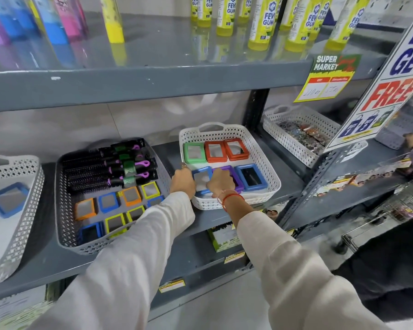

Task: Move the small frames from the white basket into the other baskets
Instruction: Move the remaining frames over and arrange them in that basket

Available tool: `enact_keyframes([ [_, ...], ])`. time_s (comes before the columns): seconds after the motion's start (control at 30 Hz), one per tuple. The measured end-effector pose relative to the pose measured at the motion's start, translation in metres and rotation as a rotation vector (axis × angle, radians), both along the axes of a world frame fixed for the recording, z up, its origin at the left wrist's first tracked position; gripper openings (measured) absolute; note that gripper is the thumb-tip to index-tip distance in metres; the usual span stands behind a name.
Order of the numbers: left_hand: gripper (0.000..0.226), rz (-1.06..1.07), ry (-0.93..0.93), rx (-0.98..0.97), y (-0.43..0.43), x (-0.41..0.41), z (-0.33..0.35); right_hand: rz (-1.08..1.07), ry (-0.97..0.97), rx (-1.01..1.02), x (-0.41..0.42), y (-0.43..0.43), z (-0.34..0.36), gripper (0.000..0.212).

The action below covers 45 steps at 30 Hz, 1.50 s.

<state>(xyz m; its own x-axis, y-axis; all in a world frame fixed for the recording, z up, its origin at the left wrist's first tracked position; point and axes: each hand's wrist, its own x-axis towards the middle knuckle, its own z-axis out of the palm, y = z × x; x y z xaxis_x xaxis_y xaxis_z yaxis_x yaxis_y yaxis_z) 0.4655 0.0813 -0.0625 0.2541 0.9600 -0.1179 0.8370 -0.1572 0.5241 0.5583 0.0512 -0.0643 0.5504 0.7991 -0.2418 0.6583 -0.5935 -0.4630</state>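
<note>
Six small frames [227, 163] are left in the white basket [267, 172]. Both hands, left [183, 183] and right [221, 184], are curled over the blue frame [202, 178]; grip cannot be told. Light, stiff, probably breakable: best pinched by the rim.

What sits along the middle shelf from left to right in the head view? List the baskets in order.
White basket holding one blue frame → grey basket with brushes and frames → white basket of small frames, both hands at it → white basket of packets.
</note>
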Motion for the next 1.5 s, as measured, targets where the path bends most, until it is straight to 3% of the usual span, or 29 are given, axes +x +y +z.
enact_keyframes([
  [0.5,0.035,-0.023,0.068,0.073,0.000,0.000,-0.006,0.085,-0.244,-0.070,0.000,-0.001,0.003,0.040],
  [0.77,0.034,-0.021,0.065,0.074,0.001,-0.001,-0.006,0.072,-0.225,-0.059,-0.001,-0.003,0.003,0.039],
  [1.03,0.029,0.031,-0.143,0.086,0.008,-0.013,0.010,0.028,-0.215,0.116,0.003,0.001,0.029,0.028],
  [1.3,0.035,0.253,-0.184,0.270,0.039,-0.118,0.046,0.085,-0.157,0.343,-0.062,0.042,0.071,0.033],
  [1.5,0.037,0.487,-0.158,0.312,0.045,-0.257,0.044,0.285,-0.017,0.350,-0.185,0.077,0.079,0.032],
])
